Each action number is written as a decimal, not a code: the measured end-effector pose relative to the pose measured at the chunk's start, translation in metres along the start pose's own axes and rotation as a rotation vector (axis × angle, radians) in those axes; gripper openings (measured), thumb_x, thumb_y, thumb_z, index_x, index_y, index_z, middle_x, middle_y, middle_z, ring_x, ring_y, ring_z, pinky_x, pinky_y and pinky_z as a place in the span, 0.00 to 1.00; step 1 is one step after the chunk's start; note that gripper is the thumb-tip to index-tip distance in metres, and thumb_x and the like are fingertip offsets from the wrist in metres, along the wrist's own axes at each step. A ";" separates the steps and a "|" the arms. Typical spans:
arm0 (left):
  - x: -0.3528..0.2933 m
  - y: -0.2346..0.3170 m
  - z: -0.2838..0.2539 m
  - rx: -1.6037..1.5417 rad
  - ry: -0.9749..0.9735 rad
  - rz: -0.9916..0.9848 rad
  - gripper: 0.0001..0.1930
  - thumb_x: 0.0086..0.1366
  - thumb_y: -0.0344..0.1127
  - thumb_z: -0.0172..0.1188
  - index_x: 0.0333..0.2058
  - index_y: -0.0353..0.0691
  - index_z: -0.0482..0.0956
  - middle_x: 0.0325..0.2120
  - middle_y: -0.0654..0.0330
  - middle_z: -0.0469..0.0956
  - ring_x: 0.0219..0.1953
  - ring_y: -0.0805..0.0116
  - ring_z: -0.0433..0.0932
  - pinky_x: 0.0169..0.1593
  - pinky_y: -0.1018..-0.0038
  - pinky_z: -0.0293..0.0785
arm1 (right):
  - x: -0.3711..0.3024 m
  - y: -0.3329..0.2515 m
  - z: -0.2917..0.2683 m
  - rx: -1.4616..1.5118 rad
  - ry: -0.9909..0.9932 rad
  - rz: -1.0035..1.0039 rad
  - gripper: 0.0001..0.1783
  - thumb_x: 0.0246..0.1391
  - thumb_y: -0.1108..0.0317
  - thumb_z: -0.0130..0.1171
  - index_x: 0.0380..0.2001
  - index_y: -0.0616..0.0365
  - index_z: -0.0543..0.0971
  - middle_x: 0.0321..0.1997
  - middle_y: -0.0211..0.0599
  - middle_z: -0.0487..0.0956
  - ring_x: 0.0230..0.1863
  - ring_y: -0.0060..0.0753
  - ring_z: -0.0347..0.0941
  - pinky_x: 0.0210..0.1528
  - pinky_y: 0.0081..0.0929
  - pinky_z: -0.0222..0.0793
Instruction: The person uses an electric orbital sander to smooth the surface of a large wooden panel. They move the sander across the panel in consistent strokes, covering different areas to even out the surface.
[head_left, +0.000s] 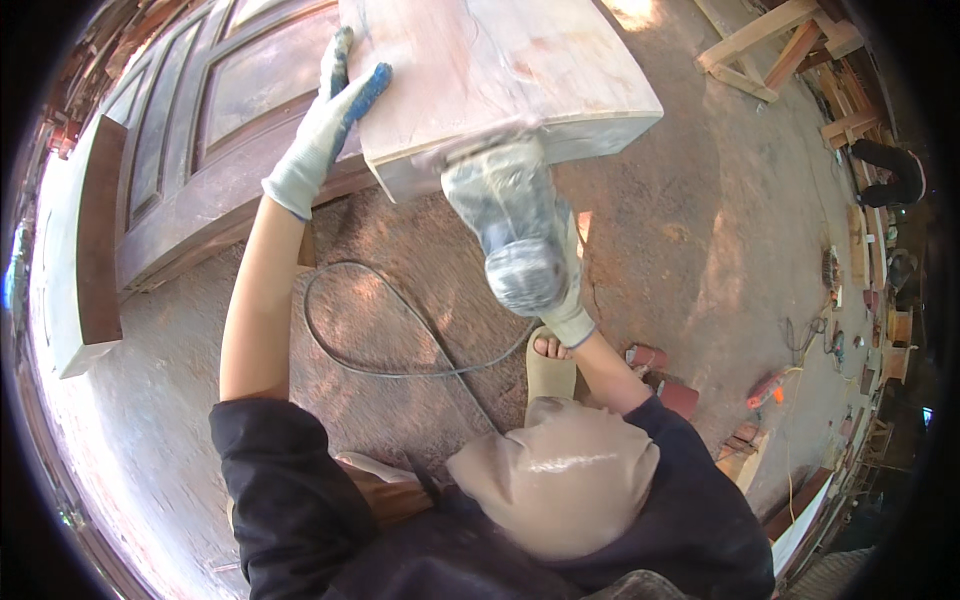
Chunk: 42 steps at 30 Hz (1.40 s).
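Observation:
A pale wooden box-like piece (500, 70) with a broad flat top lies in front of me. My left hand (325, 125), in a white glove with blue-coated fingers, rests at its left edge, thumb and fingers spread apart. In my right hand (572, 285), also gloved, is a dusty grey power sander (505, 215). Its blurred head meets the near edge of the wood. The tool's body hides most of the right fingers, though the glove wraps its right side. A dark cord (385, 374) loops on the floor below.
A dark panelled wooden door (245, 100) lies at the left, beside a long pale-faced board (85, 240). Red sanding rolls (678, 398) sit right of my foot (550, 370). Farther right are an orange tool (768, 390) and a wooden trestle (775, 45). Another person's dark-clothed arms (890, 172) show at the right rim.

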<state>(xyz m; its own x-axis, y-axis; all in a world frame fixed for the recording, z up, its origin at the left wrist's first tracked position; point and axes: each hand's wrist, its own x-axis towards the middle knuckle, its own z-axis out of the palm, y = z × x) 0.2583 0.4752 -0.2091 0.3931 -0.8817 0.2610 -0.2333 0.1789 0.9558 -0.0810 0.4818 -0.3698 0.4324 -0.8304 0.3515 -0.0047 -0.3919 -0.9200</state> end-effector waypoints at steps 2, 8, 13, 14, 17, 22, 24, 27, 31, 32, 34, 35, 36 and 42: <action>-0.010 -0.016 -0.008 0.063 0.008 -0.007 0.42 0.71 0.46 0.58 0.73 0.39 0.44 0.73 0.53 0.49 0.73 0.63 0.49 0.73 0.68 0.47 | -0.007 -0.015 -0.024 -0.254 -0.122 -0.032 0.55 0.48 0.58 0.72 0.71 0.64 0.52 0.65 0.53 0.70 0.62 0.52 0.72 0.58 0.42 0.71; -0.113 -0.015 -0.106 0.341 -0.210 -0.167 0.30 0.72 0.39 0.56 0.68 0.37 0.59 0.64 0.53 0.65 0.66 0.64 0.64 0.68 0.68 0.60 | -0.007 -0.102 -0.095 -0.765 -0.370 -0.061 0.50 0.42 0.59 0.74 0.64 0.63 0.58 0.50 0.58 0.78 0.43 0.59 0.80 0.44 0.48 0.76; -0.187 0.069 -0.141 0.302 -0.222 -0.705 0.21 0.71 0.34 0.56 0.60 0.33 0.69 0.52 0.57 0.76 0.56 0.69 0.73 0.62 0.71 0.67 | 0.051 -0.179 -0.101 -0.894 -0.705 0.147 0.40 0.42 0.62 0.72 0.55 0.59 0.63 0.36 0.56 0.80 0.36 0.60 0.80 0.39 0.49 0.75; -0.205 0.083 -0.147 0.279 -0.219 -0.713 0.21 0.71 0.34 0.56 0.59 0.33 0.69 0.50 0.58 0.77 0.54 0.70 0.73 0.61 0.72 0.68 | 0.066 -0.195 -0.093 -0.928 -0.778 0.155 0.37 0.42 0.63 0.71 0.53 0.59 0.64 0.34 0.55 0.81 0.35 0.60 0.80 0.38 0.49 0.74; -0.285 0.101 -0.153 -0.034 0.001 -0.796 0.21 0.72 0.36 0.56 0.60 0.35 0.69 0.51 0.59 0.75 0.52 0.72 0.73 0.59 0.73 0.70 | 0.104 -0.239 -0.052 -0.872 -0.953 0.182 0.31 0.45 0.62 0.70 0.48 0.59 0.65 0.32 0.56 0.81 0.35 0.59 0.80 0.37 0.50 0.74; -0.390 0.196 -0.122 -0.614 0.484 -1.053 0.19 0.72 0.38 0.57 0.57 0.37 0.71 0.43 0.63 0.77 0.44 0.74 0.75 0.51 0.76 0.73 | 0.136 -0.328 0.013 -0.753 -1.251 0.095 0.26 0.48 0.62 0.66 0.44 0.61 0.64 0.31 0.61 0.79 0.35 0.63 0.78 0.36 0.53 0.72; -0.420 0.248 -0.109 -0.683 0.683 -1.076 0.17 0.72 0.37 0.57 0.55 0.37 0.72 0.43 0.64 0.77 0.41 0.76 0.75 0.49 0.78 0.74 | 0.148 -0.369 0.045 -0.631 -1.369 -0.044 0.25 0.48 0.63 0.65 0.43 0.61 0.63 0.30 0.60 0.78 0.34 0.63 0.78 0.35 0.54 0.71; -0.458 0.330 -0.074 -0.585 0.897 -0.968 0.14 0.72 0.32 0.55 0.54 0.34 0.73 0.43 0.62 0.77 0.43 0.75 0.75 0.51 0.75 0.74 | 0.134 -0.459 0.094 -0.589 -1.444 0.079 0.25 0.49 0.64 0.64 0.43 0.61 0.63 0.29 0.60 0.77 0.35 0.64 0.77 0.35 0.53 0.71; -0.413 0.495 -0.034 -0.352 1.206 -0.811 0.19 0.72 0.28 0.52 0.60 0.33 0.67 0.54 0.56 0.73 0.54 0.67 0.72 0.61 0.69 0.68 | 0.087 -0.593 0.125 -0.513 -1.513 0.180 0.31 0.49 0.58 0.66 0.48 0.64 0.63 0.31 0.61 0.79 0.35 0.64 0.78 0.35 0.51 0.73; -0.391 0.524 -0.031 -0.305 1.354 -0.792 0.25 0.71 0.29 0.53 0.64 0.34 0.62 0.62 0.52 0.67 0.62 0.62 0.67 0.67 0.64 0.61 | 0.081 -0.616 0.124 -0.464 -1.515 0.164 0.34 0.49 0.56 0.67 0.50 0.64 0.62 0.32 0.61 0.79 0.36 0.63 0.79 0.36 0.50 0.74; -0.372 0.558 -0.051 0.025 1.380 -0.743 0.28 0.71 0.31 0.54 0.67 0.35 0.58 0.64 0.53 0.63 0.64 0.62 0.63 0.69 0.63 0.58 | 0.056 -0.653 0.118 -0.448 -1.525 0.203 0.38 0.49 0.53 0.68 0.54 0.65 0.62 0.33 0.60 0.80 0.36 0.62 0.80 0.37 0.49 0.75; -0.367 0.568 -0.066 0.199 1.389 -0.706 0.29 0.71 0.31 0.54 0.68 0.36 0.57 0.66 0.53 0.62 0.66 0.62 0.62 0.69 0.62 0.57 | 0.044 -0.667 0.119 -0.459 -1.561 0.236 0.40 0.49 0.52 0.68 0.55 0.65 0.61 0.33 0.59 0.80 0.36 0.61 0.80 0.37 0.49 0.75; -0.358 0.575 -0.080 0.296 1.348 -0.693 0.26 0.69 0.31 0.57 0.64 0.34 0.63 0.61 0.53 0.67 0.61 0.63 0.68 0.65 0.66 0.64 | 0.041 -0.677 0.119 -0.481 -1.601 0.261 0.41 0.49 0.51 0.68 0.56 0.65 0.61 0.34 0.59 0.81 0.36 0.60 0.80 0.37 0.49 0.76; -0.328 0.552 -0.112 -0.172 1.192 -0.774 0.16 0.60 0.25 0.65 0.47 0.34 0.74 0.45 0.59 0.76 0.47 0.71 0.74 0.55 0.74 0.69 | 0.020 -0.675 0.095 -0.378 -1.429 0.382 0.44 0.52 0.53 0.65 0.64 0.62 0.56 0.46 0.58 0.80 0.43 0.56 0.80 0.40 0.47 0.76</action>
<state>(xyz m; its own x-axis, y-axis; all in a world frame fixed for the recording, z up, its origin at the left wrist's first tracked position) 0.1007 0.9119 0.2488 0.8880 0.0916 -0.4507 0.4557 -0.0433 0.8891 0.0162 0.7678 0.2420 0.8320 0.0775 -0.5494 -0.4410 -0.5086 -0.7395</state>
